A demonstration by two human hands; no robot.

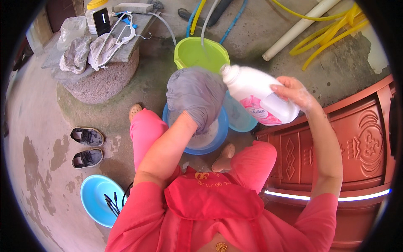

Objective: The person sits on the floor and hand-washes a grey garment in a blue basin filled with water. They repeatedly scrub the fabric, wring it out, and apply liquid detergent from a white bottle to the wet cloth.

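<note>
My right hand (292, 91) grips the handle of a white plastic detergent bottle (248, 82) with a pink label. The bottle is tilted, its uncapped mouth pointing left beside a grey cloth garment (196, 93). That garment is bunched up over my left hand, which it hides; only the wrist shows at its lower edge. Whether the left fingers are closed cannot be seen. Below the garment is a blue basin (225, 126) holding cloudy, soapy water. A lime-green basin (178, 56) with water and a pale hose end stands behind it, and a light blue basin (244, 121) is at its right.
At the left, a stone slab (129, 52) holds cloths, white hangers (126, 37), a phone and a jar. Dark shoes (87, 136) and a light blue basin with black cables (91, 192) are on the floor. Yellow hose (327, 37), a white pipe (296, 33) and a red metal panel (333, 141) lie right.
</note>
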